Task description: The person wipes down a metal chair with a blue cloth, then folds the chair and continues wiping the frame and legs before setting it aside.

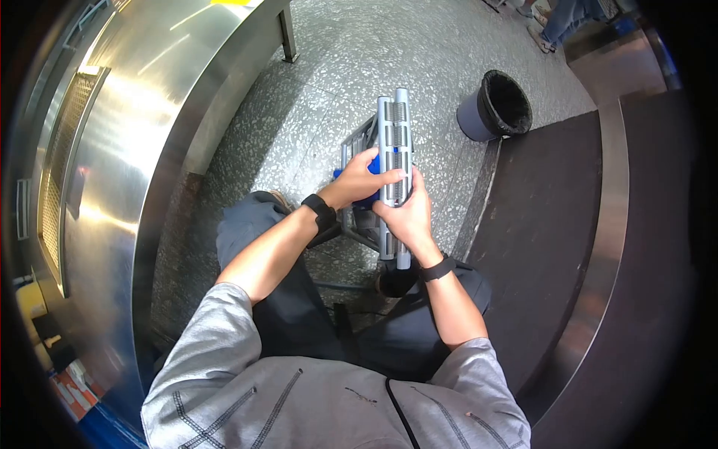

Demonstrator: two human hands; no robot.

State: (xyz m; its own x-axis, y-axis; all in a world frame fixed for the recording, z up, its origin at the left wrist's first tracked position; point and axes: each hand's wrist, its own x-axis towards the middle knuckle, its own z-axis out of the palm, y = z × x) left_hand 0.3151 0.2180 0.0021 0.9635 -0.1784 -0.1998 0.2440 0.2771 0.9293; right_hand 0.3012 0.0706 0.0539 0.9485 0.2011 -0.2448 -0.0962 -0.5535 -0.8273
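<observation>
A long grey slotted frame (396, 135) with rows of thin coils or bristles stands between my knees, its long side running away from me. My left hand (364, 180) grips its left side near the middle, fingers reaching across the top. On the right side, slightly nearer to me, my right hand (407, 215) is closed round the same frame. Beneath my left hand a blue part (372, 200) shows, with a dark grey support structure (360, 141) to its left. My palms hide the frame's middle edges.
A steel counter (161, 97) curves along the left. A bin with a black liner (479, 114) stands at the back right, beside a dark panel (535, 224) with a metal edge. Another person's legs (566, 21) show at the top right.
</observation>
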